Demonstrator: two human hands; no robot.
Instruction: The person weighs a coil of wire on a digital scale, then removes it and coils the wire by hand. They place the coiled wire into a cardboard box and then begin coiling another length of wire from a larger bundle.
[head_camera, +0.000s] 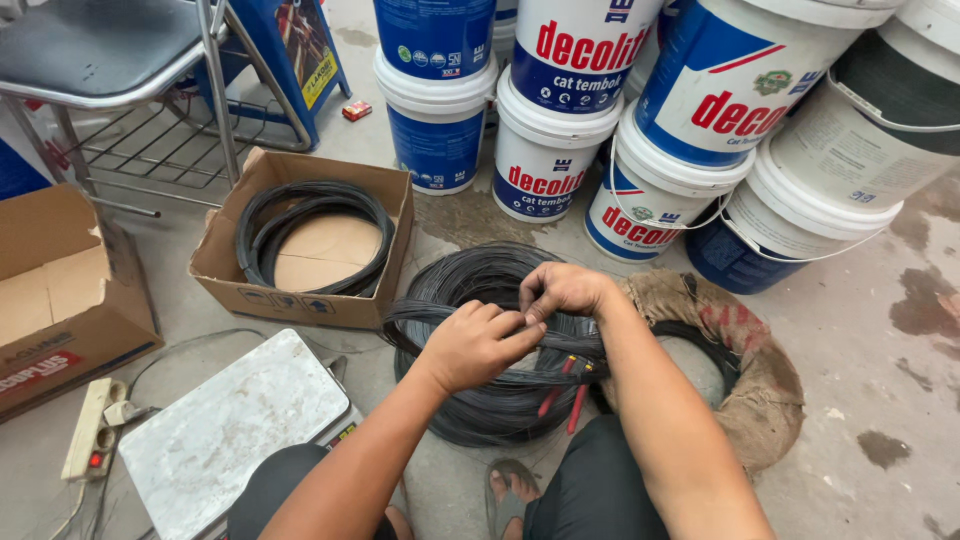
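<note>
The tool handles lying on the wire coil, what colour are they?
Red. The tool handles show best in the head view, resting on the black wire coil below the right hand.

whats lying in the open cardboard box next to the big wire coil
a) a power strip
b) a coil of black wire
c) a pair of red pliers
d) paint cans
b: the cardboard box holds only a coil of black wire lying flat against its walls.

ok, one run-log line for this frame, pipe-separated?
left hand: grips strands of black wire coil | right hand: pinches same strands | red-handled tool: on coil | cardboard box: holds smaller coil | scale: beside
</note>
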